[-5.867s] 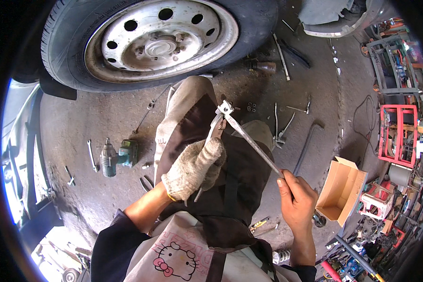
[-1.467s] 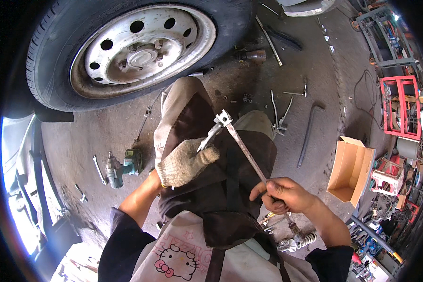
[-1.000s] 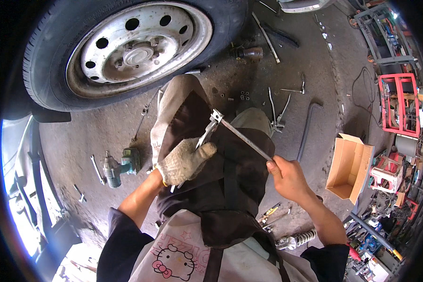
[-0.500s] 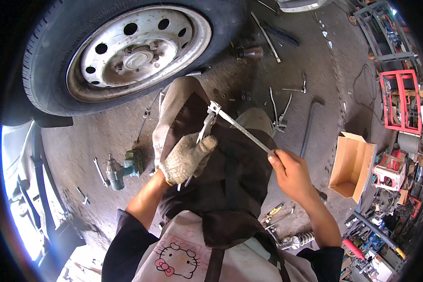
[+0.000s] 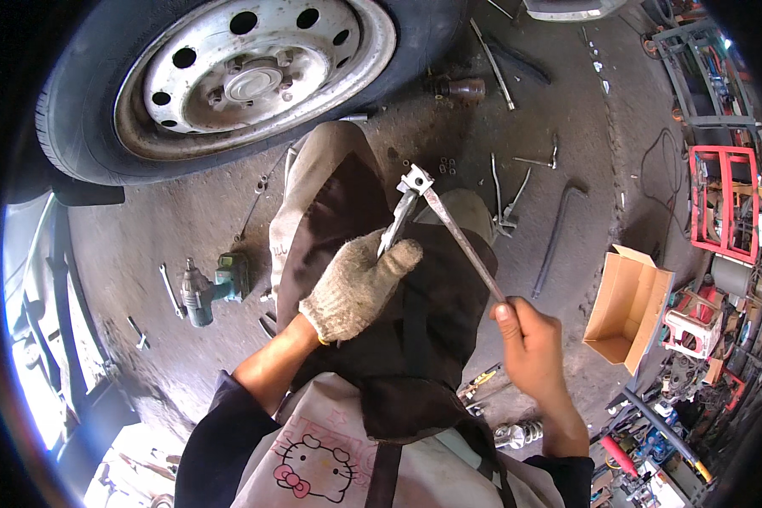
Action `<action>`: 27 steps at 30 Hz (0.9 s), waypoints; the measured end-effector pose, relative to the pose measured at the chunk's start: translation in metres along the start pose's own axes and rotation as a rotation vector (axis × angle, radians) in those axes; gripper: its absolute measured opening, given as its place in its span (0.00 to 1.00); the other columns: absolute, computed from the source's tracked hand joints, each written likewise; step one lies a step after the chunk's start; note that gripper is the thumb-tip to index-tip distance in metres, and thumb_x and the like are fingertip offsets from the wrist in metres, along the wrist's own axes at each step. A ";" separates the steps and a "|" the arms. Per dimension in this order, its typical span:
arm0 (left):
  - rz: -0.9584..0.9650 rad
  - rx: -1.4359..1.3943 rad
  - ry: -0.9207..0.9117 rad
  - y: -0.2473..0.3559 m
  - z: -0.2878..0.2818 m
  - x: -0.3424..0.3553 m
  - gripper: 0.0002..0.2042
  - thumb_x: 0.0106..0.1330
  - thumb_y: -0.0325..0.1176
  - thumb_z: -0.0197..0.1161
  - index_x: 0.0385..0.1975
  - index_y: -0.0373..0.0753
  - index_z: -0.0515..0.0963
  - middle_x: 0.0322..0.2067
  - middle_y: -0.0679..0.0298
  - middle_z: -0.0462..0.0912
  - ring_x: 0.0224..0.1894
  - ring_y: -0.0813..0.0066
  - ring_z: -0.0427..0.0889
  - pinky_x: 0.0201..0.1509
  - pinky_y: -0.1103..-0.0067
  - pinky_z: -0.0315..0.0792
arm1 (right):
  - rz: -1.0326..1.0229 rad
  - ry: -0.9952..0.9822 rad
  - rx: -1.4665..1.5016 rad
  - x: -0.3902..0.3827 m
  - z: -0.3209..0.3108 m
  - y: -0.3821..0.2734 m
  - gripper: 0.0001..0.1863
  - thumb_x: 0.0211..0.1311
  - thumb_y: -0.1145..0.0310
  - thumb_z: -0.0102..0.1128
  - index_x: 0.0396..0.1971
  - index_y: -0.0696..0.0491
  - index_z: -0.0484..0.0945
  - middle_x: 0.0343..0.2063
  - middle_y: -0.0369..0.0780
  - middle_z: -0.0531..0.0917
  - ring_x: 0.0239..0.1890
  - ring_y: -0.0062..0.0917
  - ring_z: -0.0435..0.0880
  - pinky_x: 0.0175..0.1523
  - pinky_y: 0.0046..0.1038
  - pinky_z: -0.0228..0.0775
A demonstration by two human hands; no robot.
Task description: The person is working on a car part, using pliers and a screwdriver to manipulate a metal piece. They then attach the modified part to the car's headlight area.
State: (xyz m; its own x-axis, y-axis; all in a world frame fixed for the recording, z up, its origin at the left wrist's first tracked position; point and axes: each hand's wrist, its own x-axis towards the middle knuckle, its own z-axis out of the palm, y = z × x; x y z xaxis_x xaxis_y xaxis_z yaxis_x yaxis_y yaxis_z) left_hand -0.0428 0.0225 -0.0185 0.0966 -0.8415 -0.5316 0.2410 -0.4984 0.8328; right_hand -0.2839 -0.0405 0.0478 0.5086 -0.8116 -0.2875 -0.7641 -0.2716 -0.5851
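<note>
My left hand [image 5: 351, 288], in a knitted work glove, is closed around a pair of pliers [image 5: 397, 225]. The pliers' jaws meet the pale, block-like end piece [image 5: 416, 178] of a long thin metal rod [image 5: 466, 245]. My bare right hand [image 5: 531, 343] is wrapped around the rod's lower end, thumb lying along it. The rod slants from upper left down to the right, above my apron-covered lap [image 5: 419, 330]. The glove hides most of the pliers' handles.
A vehicle wheel [image 5: 175, 83] stands at the upper left. On the floor lie a cordless impact wrench [image 5: 200, 293], a spanner [image 5: 170, 289], a bent dark bar [image 5: 555, 237] and several small nuts [image 5: 448, 167]. An open cardboard box [image 5: 622, 313] and a red frame [image 5: 723, 203] are on the right.
Both hands have shifted; the pliers and the rod's end piece are farther up and right. My right hand is lower, and the rod slants more steeply. The surroundings have shifted slightly in view.
</note>
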 end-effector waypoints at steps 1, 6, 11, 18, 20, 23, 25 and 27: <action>0.009 -0.006 -0.001 0.001 0.003 0.000 0.23 0.70 0.58 0.61 0.32 0.40 0.75 0.19 0.74 0.71 0.21 0.86 0.67 0.22 0.84 0.62 | 0.001 0.008 -0.009 -0.003 0.002 0.001 0.10 0.72 0.67 0.57 0.34 0.58 0.76 0.24 0.48 0.81 0.24 0.44 0.82 0.27 0.38 0.72; -0.172 -0.160 -0.140 0.013 0.004 -0.009 0.20 0.72 0.53 0.62 0.35 0.39 0.74 0.22 0.78 0.67 0.27 0.89 0.62 0.28 0.82 0.62 | -0.102 0.191 -0.032 -0.010 0.014 0.016 0.09 0.70 0.67 0.59 0.36 0.59 0.78 0.24 0.47 0.81 0.23 0.43 0.82 0.27 0.37 0.72; -0.039 -0.144 0.119 0.000 0.012 -0.009 0.18 0.72 0.51 0.63 0.35 0.40 0.75 0.21 0.79 0.66 0.25 0.91 0.62 0.26 0.85 0.59 | -0.151 0.273 -0.232 -0.022 0.012 0.024 0.09 0.70 0.67 0.58 0.34 0.58 0.78 0.22 0.47 0.81 0.22 0.41 0.82 0.26 0.35 0.70; 0.027 -0.137 0.139 0.009 0.000 -0.013 0.21 0.69 0.55 0.64 0.37 0.40 0.75 0.18 0.77 0.68 0.22 0.90 0.65 0.23 0.86 0.60 | 0.096 -0.043 0.390 -0.036 -0.025 0.015 0.17 0.77 0.63 0.50 0.31 0.58 0.79 0.15 0.31 0.72 0.16 0.14 0.65 0.23 0.23 0.56; -0.003 -0.191 0.042 0.020 0.009 -0.020 0.21 0.69 0.55 0.64 0.37 0.40 0.75 0.17 0.77 0.69 0.18 0.89 0.66 0.20 0.86 0.58 | 0.094 -0.155 0.475 -0.030 -0.026 0.004 0.17 0.77 0.62 0.50 0.31 0.58 0.80 0.14 0.30 0.71 0.16 0.13 0.66 0.23 0.23 0.57; -0.079 -0.268 -0.037 0.033 0.013 -0.030 0.22 0.68 0.57 0.64 0.37 0.40 0.74 0.17 0.76 0.69 0.16 0.88 0.66 0.18 0.86 0.58 | 0.040 -0.170 0.429 -0.021 -0.028 -0.001 0.17 0.77 0.62 0.51 0.33 0.58 0.81 0.14 0.33 0.73 0.16 0.14 0.68 0.23 0.23 0.58; -0.088 -0.258 -0.078 0.034 0.012 -0.033 0.23 0.68 0.58 0.64 0.37 0.40 0.74 0.17 0.76 0.69 0.16 0.89 0.66 0.18 0.86 0.58 | 0.019 -0.174 0.403 -0.019 -0.027 -0.002 0.17 0.77 0.62 0.52 0.33 0.58 0.81 0.14 0.34 0.74 0.16 0.14 0.69 0.23 0.23 0.59; -0.071 -0.244 -0.078 0.036 0.012 -0.035 0.23 0.68 0.58 0.64 0.36 0.40 0.74 0.17 0.76 0.69 0.16 0.89 0.66 0.18 0.86 0.58 | 0.007 -0.167 0.393 -0.019 -0.025 -0.003 0.16 0.76 0.62 0.52 0.33 0.59 0.81 0.14 0.35 0.75 0.16 0.15 0.71 0.23 0.23 0.61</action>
State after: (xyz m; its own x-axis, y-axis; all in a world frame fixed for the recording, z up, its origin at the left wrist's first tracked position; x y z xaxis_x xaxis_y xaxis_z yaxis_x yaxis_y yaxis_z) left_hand -0.0492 0.0315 0.0316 -0.0012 -0.8245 -0.5658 0.4714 -0.4994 0.7268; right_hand -0.3013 -0.0371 0.0734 0.5858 -0.7089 -0.3928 -0.5748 -0.0217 -0.8180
